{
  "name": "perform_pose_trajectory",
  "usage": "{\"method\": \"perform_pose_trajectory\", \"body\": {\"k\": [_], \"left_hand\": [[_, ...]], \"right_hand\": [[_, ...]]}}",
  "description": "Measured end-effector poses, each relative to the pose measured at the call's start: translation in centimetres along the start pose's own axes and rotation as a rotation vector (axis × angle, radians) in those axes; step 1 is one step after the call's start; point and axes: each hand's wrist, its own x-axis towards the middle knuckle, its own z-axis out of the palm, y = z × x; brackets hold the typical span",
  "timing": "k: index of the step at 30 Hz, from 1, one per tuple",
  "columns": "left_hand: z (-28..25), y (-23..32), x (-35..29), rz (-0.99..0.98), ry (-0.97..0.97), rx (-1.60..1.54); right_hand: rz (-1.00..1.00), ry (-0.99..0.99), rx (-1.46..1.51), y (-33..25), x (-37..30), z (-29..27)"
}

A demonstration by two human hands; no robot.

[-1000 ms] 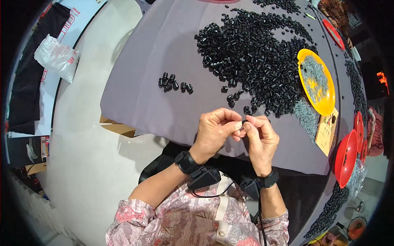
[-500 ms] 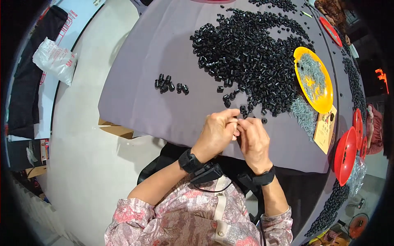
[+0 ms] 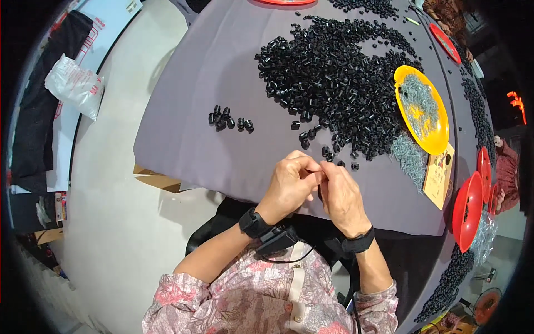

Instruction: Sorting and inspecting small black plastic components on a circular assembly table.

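Close to the table's near edge, my left hand and my right hand meet with fingertips pinched together. Whatever sits between the fingers is too small and covered to make out. Just beyond them lie a few loose black cylindrical plastic pieces, and farther off spreads a big heap of the same pieces. A small separate group rests to the left. On the right, a yellow plate holds many thin silvery screws or pins, with more of these silvery pieces piled on the cloth beside it.
A grey cloth covers the table. A printed card lies by the yellow plate. Red bowls stand at the right, near another long strip of black pieces. Other people sit along the far right side. A white plastic bag lies at far left.
My fingertips have drawn closer together, the left hand's fingers now more tucked in. The view has shifted slightly; the pieces on the table look unmoved.
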Motion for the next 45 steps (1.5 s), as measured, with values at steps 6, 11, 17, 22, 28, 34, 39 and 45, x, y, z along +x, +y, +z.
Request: {"method": "perform_pose_trajectory", "body": {"k": [6, 11, 17, 22, 28, 34, 39, 45], "left_hand": [[-0.5, 1.5, 0.6, -0.197, -0.077, -0.003], [-0.4, 1.5, 0.2, -0.181, -0.027, 0.039], [0.1, 1.3, 0.3, -0.141, -0.053, 0.072], [0.4, 1.2, 0.5, -0.211, -0.078, 0.14], [1.2, 0.8, 0.0, 0.354, -0.029, 0.701], [0.8, 1.2, -0.5, 0.374, 0.055, 0.763], [1.4, 1.4, -1.2, 0.32, -0.108, 0.779], [-2.0, 1.5, -1.1, 0.334, 0.002, 0.952]], "right_hand": [[0.009, 0.112, -0.029, 0.4, -0.5, 0.9], [0.049, 0.223, 0.035, -0.1, 0.1, 1.3], [0.206, 0.247, 0.195, 0.0, -0.2, 1.4], [0.221, 0.188, 0.253, 0.7, -0.3, 0.5], [0.456, 0.298, 0.124, 2.0, -1.2, -4.2], [0.525, 0.338, -0.228, 7.8, -2.7, -6.6], [0.491, 0.273, -0.325, 8.6, -2.8, -6.9], [0.481, 0.204, -0.372, 9.0, -3.0, -6.6]]}}
